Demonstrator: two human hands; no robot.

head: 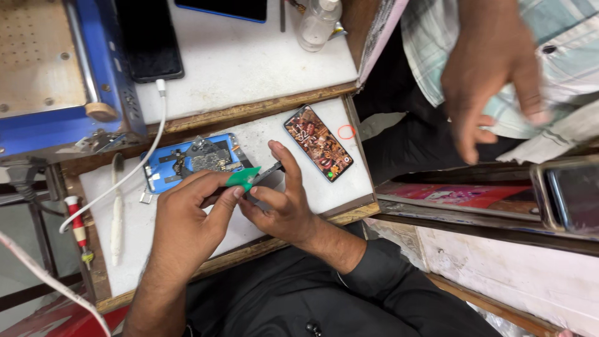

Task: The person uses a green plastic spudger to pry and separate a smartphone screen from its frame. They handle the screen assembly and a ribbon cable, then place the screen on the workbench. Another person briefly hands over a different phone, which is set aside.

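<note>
While seen from above, both hands are met over the white table point(187, 240).
Left hand point(187, 218): closed; a green pick point(243, 178) is pinched between thumb and fingers.
Right hand point(281, 206): curled around a small grey part point(268, 180), index finger stretched along it.
Pick position: tip laid against the grey part.
Opened blue phone point(187, 163): lying just behind the hands, insides exposed.
Lit phone point(318, 143): flat on the table, right of the hands.
Other person's hand point(493, 68): raised, blurred, well apart.
</note>
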